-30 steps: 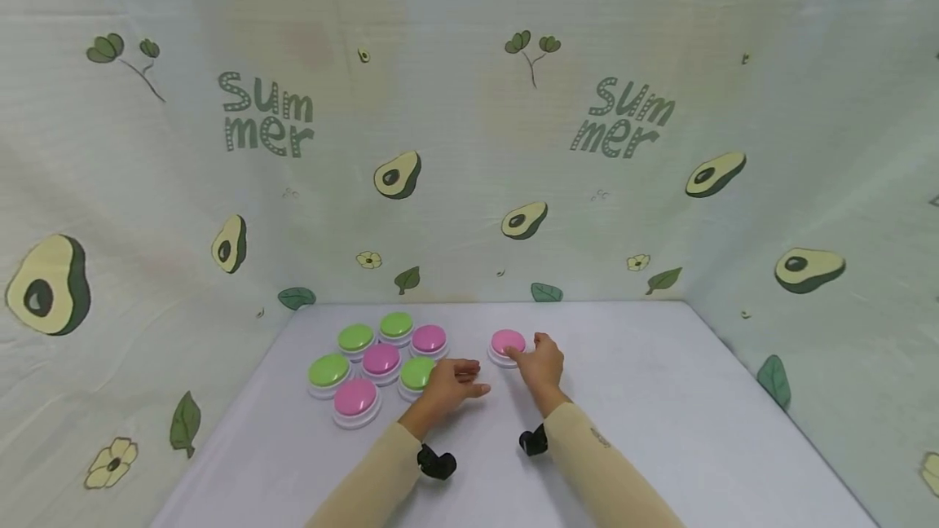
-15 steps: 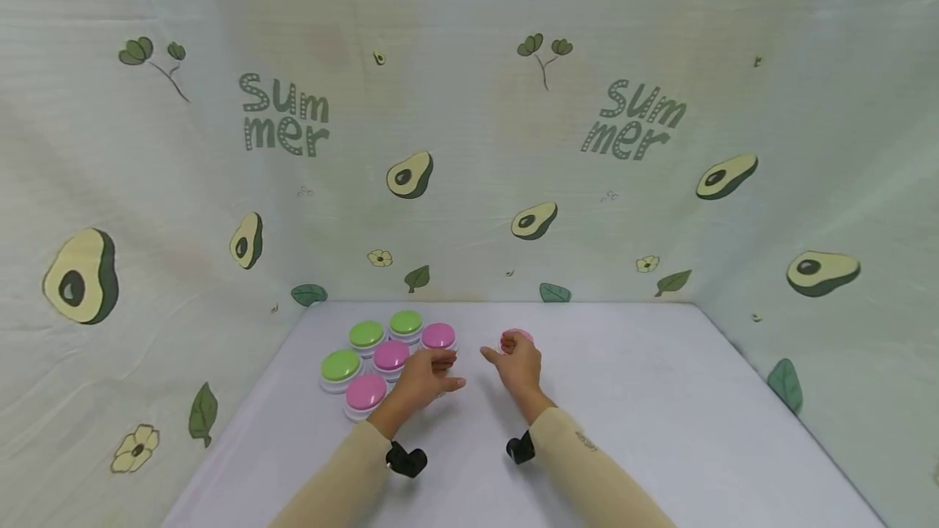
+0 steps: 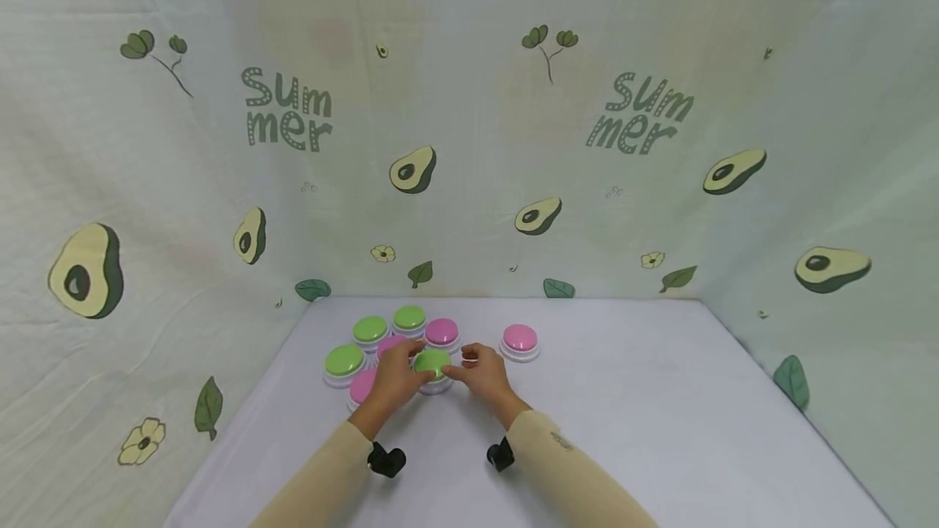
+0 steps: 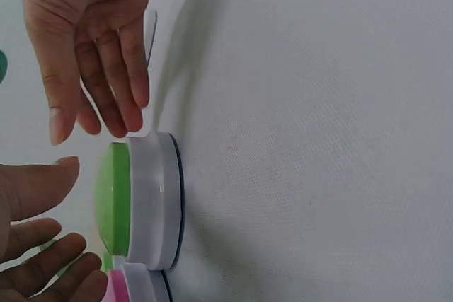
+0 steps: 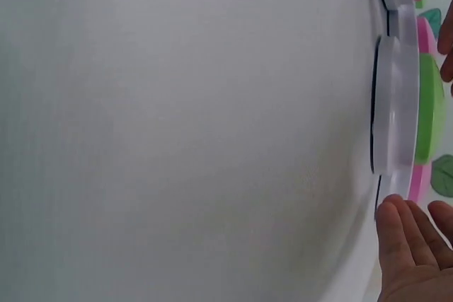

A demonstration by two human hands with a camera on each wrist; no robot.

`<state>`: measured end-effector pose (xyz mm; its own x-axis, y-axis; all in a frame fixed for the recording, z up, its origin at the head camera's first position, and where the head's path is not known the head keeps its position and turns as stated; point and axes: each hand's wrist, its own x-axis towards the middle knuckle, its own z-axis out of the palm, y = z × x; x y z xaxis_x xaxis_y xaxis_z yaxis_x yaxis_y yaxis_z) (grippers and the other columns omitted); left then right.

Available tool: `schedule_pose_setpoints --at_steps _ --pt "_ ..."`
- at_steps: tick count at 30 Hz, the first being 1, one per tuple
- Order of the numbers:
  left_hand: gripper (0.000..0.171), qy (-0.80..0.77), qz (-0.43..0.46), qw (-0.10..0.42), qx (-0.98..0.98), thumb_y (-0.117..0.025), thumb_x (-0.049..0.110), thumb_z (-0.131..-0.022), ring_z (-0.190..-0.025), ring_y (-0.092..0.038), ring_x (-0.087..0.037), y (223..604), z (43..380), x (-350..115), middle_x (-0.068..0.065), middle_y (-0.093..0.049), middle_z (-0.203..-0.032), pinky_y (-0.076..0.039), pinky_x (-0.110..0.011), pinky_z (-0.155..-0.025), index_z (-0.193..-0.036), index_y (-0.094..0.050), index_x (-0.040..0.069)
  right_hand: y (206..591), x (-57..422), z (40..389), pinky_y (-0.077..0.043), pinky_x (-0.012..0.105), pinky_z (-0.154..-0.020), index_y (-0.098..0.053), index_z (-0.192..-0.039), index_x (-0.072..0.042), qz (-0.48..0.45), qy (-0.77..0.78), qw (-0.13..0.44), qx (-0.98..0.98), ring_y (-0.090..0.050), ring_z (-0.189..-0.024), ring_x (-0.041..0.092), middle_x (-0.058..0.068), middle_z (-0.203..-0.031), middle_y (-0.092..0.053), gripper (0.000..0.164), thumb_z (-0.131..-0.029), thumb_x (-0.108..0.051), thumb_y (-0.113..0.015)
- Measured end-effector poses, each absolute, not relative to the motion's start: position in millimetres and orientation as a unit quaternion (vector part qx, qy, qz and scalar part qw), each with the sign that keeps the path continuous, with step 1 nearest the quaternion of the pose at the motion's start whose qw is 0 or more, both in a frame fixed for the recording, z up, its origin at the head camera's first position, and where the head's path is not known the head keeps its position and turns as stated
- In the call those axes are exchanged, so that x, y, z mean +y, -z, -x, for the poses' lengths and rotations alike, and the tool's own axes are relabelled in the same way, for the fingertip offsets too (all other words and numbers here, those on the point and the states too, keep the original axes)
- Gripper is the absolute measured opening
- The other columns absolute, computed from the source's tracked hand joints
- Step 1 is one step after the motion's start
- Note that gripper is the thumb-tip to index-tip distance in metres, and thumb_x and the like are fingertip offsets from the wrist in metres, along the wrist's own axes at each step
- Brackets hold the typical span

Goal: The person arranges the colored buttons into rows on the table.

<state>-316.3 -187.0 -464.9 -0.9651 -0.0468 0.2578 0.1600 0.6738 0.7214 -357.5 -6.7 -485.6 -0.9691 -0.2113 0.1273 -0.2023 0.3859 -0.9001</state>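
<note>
A round push button with a green top (image 3: 433,362) and a white base stands on the white table between my two hands. On its left is my left hand (image 3: 394,379), thumb stretched toward the button and fingers spread, apart from it in the left wrist view. My right hand (image 3: 484,373) hovers at its right side, fingers loosely extended; the left wrist view shows its fingertips (image 4: 127,122) close to the button's rim. Whether they touch is hard to tell. Behind my left hand, a pink button (image 3: 392,345) and a nearer pink one (image 3: 363,386) are partly hidden.
More green buttons (image 3: 370,328) (image 3: 409,318) (image 3: 344,360) and a pink button (image 3: 442,332) cluster at the left. A lone pink button (image 3: 520,338) stands to the right of the group. A printed cloth (image 3: 469,121) hangs behind the table (image 3: 623,398).
My right hand has left the lone pink button and moved left to the green one. My left hand has shifted left, uncovering that green button. The lone pink button stays apart from the group.
</note>
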Motion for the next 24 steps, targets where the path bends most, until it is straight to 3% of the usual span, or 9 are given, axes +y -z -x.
schedule_pose_setpoints --at_steps 5,14,24 --pt "0.055 0.378 0.011 0.126 -0.917 -0.087 0.003 -0.083 -0.125 -0.063 -0.042 471 320 -192 -0.026 -0.068 -0.131 -0.054 -0.053 -0.107 -0.132 -0.065 -0.009 489 -18 360 -0.056 0.049 -0.105 -0.061 -0.134 0.011 0.128 0.532 0.025 0.837 -0.063 -0.126 0.043 0.028 -0.135 -0.064 0.063 -0.087 -0.020 -0.089" --pt "0.056 0.357 0.025 0.130 -0.925 -0.090 -0.002 -0.075 -0.111 -0.068 -0.041 483 326 -202 -0.028 -0.071 -0.117 -0.057 -0.054 -0.100 -0.125 -0.066 -0.014 495 -26 364 -0.054 0.051 -0.108 -0.063 -0.132 0.010 0.151 0.506 0.023 0.849 -0.065 -0.123 0.039 0.025 -0.130 -0.069 0.060 -0.083 -0.011 -0.091" --pt "0.052 0.347 0.011 0.089 -0.933 -0.088 0.001 -0.079 -0.111 -0.067 -0.037 482 334 -200 -0.022 -0.071 -0.115 -0.057 -0.053 -0.101 -0.125 -0.067 -0.011 498 -26 374 -0.053 0.048 -0.110 -0.066 -0.132 0.005 0.170 0.496 0.038 0.851 -0.065 -0.125 0.035 0.020 -0.131 -0.070 0.058 -0.080 -0.005 -0.091"
